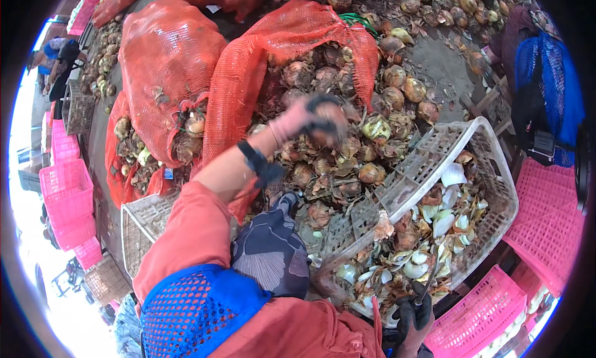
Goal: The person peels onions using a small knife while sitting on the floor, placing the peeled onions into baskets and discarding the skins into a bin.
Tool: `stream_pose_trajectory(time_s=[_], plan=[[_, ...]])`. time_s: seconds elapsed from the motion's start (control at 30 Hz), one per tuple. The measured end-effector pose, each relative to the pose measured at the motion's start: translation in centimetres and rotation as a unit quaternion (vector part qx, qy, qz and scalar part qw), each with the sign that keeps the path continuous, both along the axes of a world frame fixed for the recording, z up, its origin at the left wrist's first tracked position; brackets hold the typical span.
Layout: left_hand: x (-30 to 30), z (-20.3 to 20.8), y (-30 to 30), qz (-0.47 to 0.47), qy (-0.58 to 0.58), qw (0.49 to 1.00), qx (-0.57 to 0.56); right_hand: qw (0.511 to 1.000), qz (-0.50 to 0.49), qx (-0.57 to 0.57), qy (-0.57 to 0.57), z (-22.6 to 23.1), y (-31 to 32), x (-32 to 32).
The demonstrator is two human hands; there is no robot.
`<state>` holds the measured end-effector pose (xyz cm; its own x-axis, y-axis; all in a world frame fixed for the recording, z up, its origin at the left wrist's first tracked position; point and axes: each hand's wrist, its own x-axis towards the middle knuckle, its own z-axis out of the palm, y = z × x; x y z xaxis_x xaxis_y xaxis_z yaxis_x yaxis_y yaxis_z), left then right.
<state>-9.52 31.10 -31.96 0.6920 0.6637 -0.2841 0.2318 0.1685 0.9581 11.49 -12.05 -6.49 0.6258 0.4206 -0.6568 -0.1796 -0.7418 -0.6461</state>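
My left hand (313, 119), in a dark glove with a pink cuff, reaches over the loose onion pile (347, 162). Its fingers curl round a brownish onion (330, 121), somewhat smeared by motion. A dark watch (253, 159) sits on that wrist. At the lower right my right hand (413, 317), also dark-gloved, grips a knife (426, 283), its thin blade pointing up over the peelings. Beside it a tilted, dirty white crate (397, 200) contains onion skins and cut white pieces (428, 234).
Red mesh sacks (167, 72) of onions stand at the left; another sack (236, 97) lies opened over the pile. Pink crates (65, 184) are stacked far left, with more pink crates (478, 314) at right. A person in blue mesh (549, 85) is at upper right.
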Motion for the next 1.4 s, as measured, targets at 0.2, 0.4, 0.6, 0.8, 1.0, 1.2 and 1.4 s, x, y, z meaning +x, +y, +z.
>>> stream_pose_trajectory(time_s=[0.2, 0.4, 0.6, 0.8, 1.0, 1.2, 1.4], plan=[[3.9, -0.8, -13.2, -0.289, 0.01, 0.909, 0.3, 0.998, 0.059, 0.02, -0.025, -0.7, 0.5, 0.3], [3.5, 1.8, -6.4, -0.157, -0.097, 0.935, 0.303, 0.997, 0.062, -0.015, -0.043, -1.2, -0.2, 0.0], [-2.1, -4.8, 11.5, 0.242, 0.301, 0.811, 0.44, 0.999, 0.021, -0.04, -0.023, 0.3, 2.2, -0.7], [-5.0, -7.7, 21.1, 0.049, 0.218, 0.921, 0.32, 0.999, 0.014, -0.031, -0.001, 0.1, 2.8, -0.5], [-7.4, -4.3, 20.0, -0.035, 0.255, 0.915, 0.311, 0.999, 0.035, 0.008, -0.012, -1.8, 1.7, 0.3], [-7.9, -3.2, 18.3, -0.105, 0.294, 0.897, 0.314, 0.999, 0.032, -0.015, 0.012, -1.4, 2.1, 0.8], [-5.6, -4.9, 16.9, -0.093, 0.47, 0.763, 0.434, 0.999, 0.026, 0.012, -0.021, -1.9, 1.6, 1.2]])
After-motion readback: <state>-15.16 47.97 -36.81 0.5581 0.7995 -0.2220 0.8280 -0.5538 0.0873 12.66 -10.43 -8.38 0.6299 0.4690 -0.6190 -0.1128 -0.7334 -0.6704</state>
